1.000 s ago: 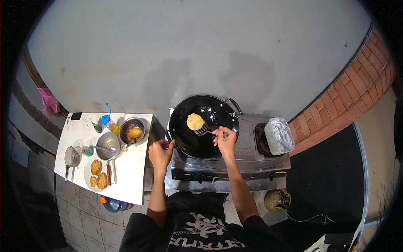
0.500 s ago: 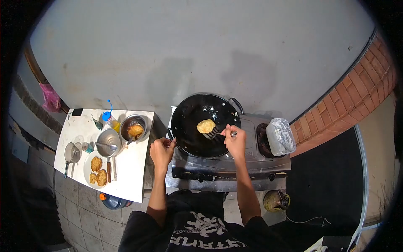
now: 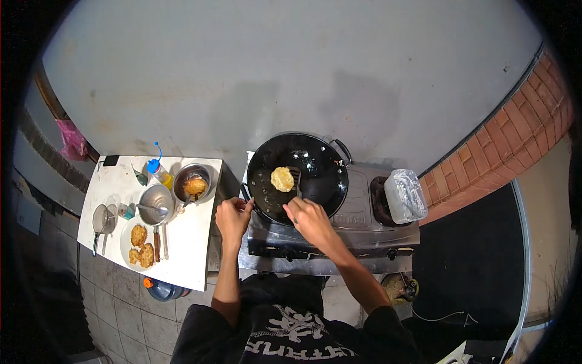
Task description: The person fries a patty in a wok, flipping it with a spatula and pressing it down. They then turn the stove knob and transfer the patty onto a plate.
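our left hand (image 3: 233,216) is closed on the handle at the near left rim of the black wok (image 3: 321,182), fingers curled tight around it. our right hand (image 3: 307,218) is wrapped around the handle of a slotted spatula (image 3: 295,179), which reaches up from the near rim toward the middle of the wok. the spatula's blade sits just beside the right edge of a pale yellow fritter (image 3: 282,179), touching it or nearly so; we cannot tell which. the fritter lies left of the wok's centre, in the shiny oil.

the wok rests on the left burner of a steel gas stove (image 3: 357,227). over the right burner sits a clear plastic container (image 3: 405,195).

to the left of the stove stands a small white table (image 3: 188,255). at its near left corner a plate (image 3: 125,242) carries three browned fritters (image 3: 141,247). a steel bowl (image 3: 154,206) sits mid-table, and a second bowl with batter (image 3: 194,185) sits toward the far right corner. a squeeze bottle with a blue cap (image 3: 159,173) stands near the far edge, and a small strainer (image 3: 100,223) lies along the left edge.
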Demonstrator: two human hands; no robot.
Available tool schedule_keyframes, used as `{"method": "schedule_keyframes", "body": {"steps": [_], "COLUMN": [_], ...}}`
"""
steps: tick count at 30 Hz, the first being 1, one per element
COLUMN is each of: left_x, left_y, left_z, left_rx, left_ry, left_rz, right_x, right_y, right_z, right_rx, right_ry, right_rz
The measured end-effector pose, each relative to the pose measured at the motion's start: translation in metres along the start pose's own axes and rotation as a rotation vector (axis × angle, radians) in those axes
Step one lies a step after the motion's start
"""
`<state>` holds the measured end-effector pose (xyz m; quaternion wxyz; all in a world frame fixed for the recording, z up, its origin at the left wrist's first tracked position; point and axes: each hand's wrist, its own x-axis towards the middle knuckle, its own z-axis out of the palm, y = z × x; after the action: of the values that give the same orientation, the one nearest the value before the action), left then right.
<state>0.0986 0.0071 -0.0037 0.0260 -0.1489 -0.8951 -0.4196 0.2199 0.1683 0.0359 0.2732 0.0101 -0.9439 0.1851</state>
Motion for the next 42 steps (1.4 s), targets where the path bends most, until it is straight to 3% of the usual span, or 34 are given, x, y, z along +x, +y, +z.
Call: {"method": "schedule_keyframes", "body": {"steps": [8, 17, 26, 34, 39, 42], "left_x": [0.001, 0.001, 0.000, 0.001, 0.000, 0.000], "left_y": [0.002, 0.001, 0.001, 0.001, 0.001, -0.003], "left_z": [0.001, 0.000, 0.000, 0.001, 0.001, 0.003], "left_rx": [-0.009, 0.006, 0.014, 0.028, 0.029, 0.019], "left_ry": [-0.006, -0.003, -0.011, 0.003, 0.009, 0.002], "left_rz": [0.006, -0.007, -0.007, 0.018, 0.018, 0.016], "right_x": [-0.013, -0.017, -0.015, -0.003, 0.008, 0.009], "right_y": [-0.017, 0.008, 0.041, 0.043, 0.050, 0.053], "right_z": [-0.020, -0.029, -0.028, -0.031, -0.015, -0.011], "right_rx": [0.054, 0.236, 0.169, 0.116, 0.170, 0.325], "right_ry": [-0.012, 0.121, 0.255, 0.240, 0.291, 0.293], "right_rz": [-0.028, 0.250, 0.424, 0.583, 0.596, 0.743]}}
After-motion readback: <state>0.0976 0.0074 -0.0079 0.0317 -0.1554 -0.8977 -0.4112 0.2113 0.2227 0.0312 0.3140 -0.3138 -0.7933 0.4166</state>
